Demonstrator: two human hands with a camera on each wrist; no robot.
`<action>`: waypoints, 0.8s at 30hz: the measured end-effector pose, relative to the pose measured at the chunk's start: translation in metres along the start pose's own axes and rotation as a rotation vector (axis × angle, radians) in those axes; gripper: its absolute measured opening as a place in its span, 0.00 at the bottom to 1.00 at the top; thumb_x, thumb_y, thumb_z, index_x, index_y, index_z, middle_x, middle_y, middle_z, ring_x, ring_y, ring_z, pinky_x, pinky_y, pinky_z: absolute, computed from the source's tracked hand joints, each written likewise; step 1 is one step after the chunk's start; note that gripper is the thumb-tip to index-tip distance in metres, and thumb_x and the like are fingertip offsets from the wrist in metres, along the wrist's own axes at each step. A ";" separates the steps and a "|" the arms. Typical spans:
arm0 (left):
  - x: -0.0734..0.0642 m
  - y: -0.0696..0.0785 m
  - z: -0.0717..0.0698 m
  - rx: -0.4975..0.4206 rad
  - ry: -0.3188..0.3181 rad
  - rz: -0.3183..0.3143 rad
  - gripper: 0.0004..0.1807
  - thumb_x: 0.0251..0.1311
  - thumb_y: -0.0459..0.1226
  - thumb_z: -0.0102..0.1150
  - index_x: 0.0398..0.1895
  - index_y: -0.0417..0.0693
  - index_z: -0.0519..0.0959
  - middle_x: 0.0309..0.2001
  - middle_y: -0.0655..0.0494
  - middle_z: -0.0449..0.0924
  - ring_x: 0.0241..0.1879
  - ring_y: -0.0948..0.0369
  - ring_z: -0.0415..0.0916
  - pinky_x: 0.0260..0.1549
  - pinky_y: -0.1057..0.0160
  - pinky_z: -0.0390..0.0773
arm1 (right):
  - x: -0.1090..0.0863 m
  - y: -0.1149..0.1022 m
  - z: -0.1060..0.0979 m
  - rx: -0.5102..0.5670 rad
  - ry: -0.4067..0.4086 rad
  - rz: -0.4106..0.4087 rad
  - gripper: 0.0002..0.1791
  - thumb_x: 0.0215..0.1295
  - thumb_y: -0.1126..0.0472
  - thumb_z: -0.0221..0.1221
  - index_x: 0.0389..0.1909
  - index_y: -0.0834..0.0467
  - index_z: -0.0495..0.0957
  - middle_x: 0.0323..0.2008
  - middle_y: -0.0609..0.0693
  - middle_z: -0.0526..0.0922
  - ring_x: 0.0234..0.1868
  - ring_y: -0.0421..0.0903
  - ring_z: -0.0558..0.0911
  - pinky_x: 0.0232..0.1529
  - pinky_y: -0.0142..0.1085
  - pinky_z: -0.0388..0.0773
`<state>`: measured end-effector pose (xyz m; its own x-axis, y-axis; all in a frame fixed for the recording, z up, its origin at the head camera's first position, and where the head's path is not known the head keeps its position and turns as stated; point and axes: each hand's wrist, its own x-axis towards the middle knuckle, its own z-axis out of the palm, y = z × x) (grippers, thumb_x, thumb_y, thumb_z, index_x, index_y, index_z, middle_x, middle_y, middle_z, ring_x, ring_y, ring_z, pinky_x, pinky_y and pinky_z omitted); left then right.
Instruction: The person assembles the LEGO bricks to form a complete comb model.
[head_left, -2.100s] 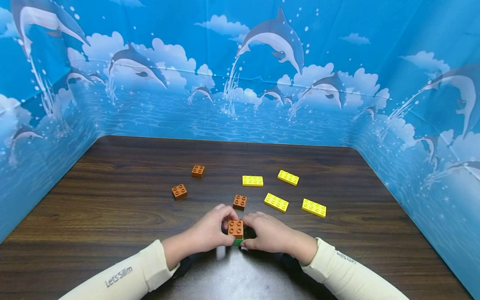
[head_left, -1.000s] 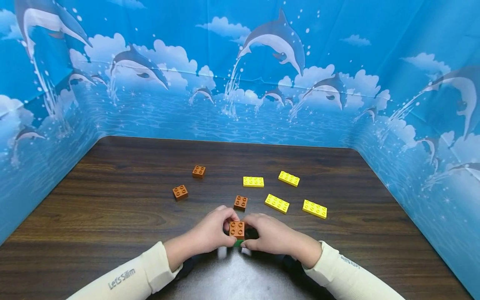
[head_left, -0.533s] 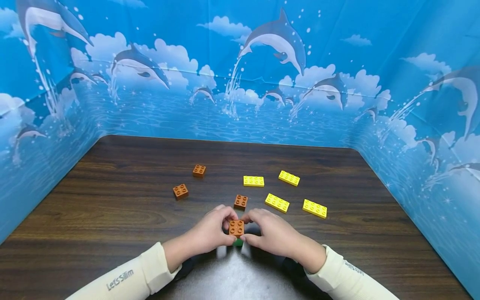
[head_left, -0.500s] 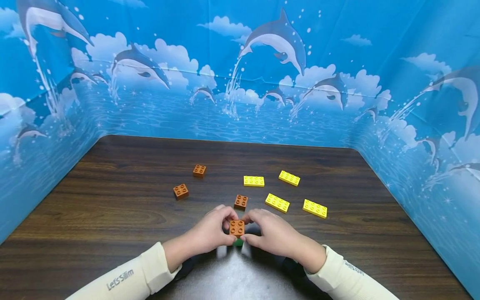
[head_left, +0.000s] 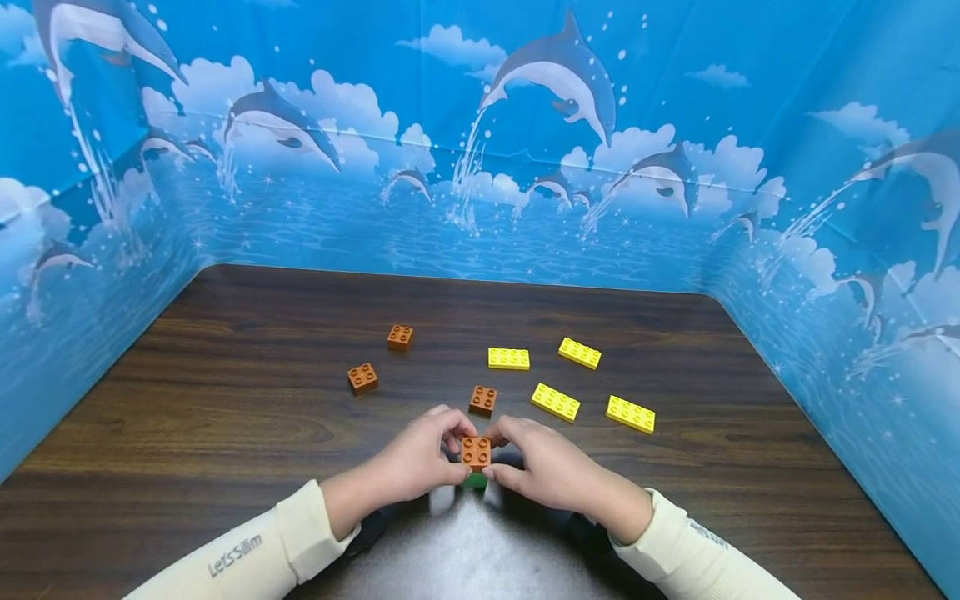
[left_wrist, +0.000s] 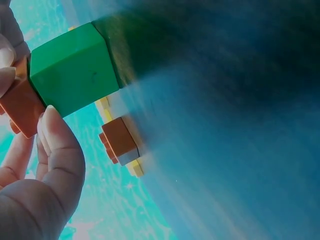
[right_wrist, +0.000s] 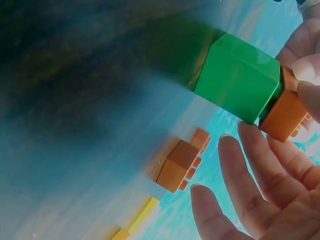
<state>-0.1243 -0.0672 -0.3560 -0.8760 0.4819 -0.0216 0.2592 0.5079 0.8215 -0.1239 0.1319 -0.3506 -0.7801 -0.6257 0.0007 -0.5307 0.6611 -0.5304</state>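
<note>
A brown 2x2 toy brick (head_left: pixel 476 454) sits on top of a larger green block (left_wrist: pixel 75 70), which stands on the table. In the right wrist view, a narrow gap with part of a green stud shows between the green block (right_wrist: pixel 237 77) and the brown brick (right_wrist: pixel 286 114). My left hand (head_left: pixel 420 458) pinches the brown brick from the left, thumb at the near side and fingers at the far side. From the right, my right hand (head_left: pixel 547 467) pinches it the same way, its lower fingers spread beside the green block.
Just beyond the hands lies a loose brown brick (head_left: pixel 483 401). Two more brown bricks, one nearer (head_left: pixel 363 378) and one farther (head_left: pixel 400 337), lie to the left. Several flat yellow bricks (head_left: pixel 555 402) lie to the right. A blue dolphin-print cloth (head_left: pixel 450 208) borders the dark wooden table (head_left: pixel 187 400).
My right hand's thumb and index finger have shifted up from beside the green block to the brown brick. My left hand keeps its pinch, and the loose bricks stay put.
</note>
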 end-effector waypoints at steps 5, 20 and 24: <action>0.001 -0.002 0.000 0.003 0.000 0.008 0.16 0.40 0.28 0.64 0.36 0.46 0.74 0.35 0.54 0.67 0.33 0.60 0.67 0.26 0.67 0.73 | 0.000 0.002 0.001 0.006 0.014 -0.013 0.15 0.58 0.49 0.57 0.44 0.49 0.71 0.41 0.42 0.77 0.45 0.40 0.75 0.46 0.40 0.72; 0.004 -0.002 -0.001 -0.027 -0.028 0.027 0.14 0.40 0.28 0.65 0.32 0.45 0.75 0.33 0.55 0.68 0.32 0.61 0.68 0.26 0.67 0.73 | 0.000 0.004 0.002 0.038 0.014 -0.031 0.14 0.58 0.52 0.58 0.44 0.51 0.72 0.41 0.43 0.78 0.45 0.41 0.76 0.45 0.40 0.73; 0.005 -0.003 -0.002 -0.047 -0.034 0.023 0.14 0.40 0.28 0.65 0.32 0.44 0.75 0.33 0.54 0.68 0.32 0.60 0.68 0.26 0.68 0.74 | 0.001 0.003 0.001 0.034 0.007 -0.025 0.13 0.58 0.53 0.58 0.43 0.51 0.72 0.41 0.43 0.78 0.45 0.41 0.76 0.46 0.40 0.72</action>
<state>-0.1298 -0.0674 -0.3571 -0.8556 0.5172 -0.0211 0.2590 0.4630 0.8476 -0.1260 0.1330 -0.3531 -0.7689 -0.6390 0.0200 -0.5385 0.6305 -0.5590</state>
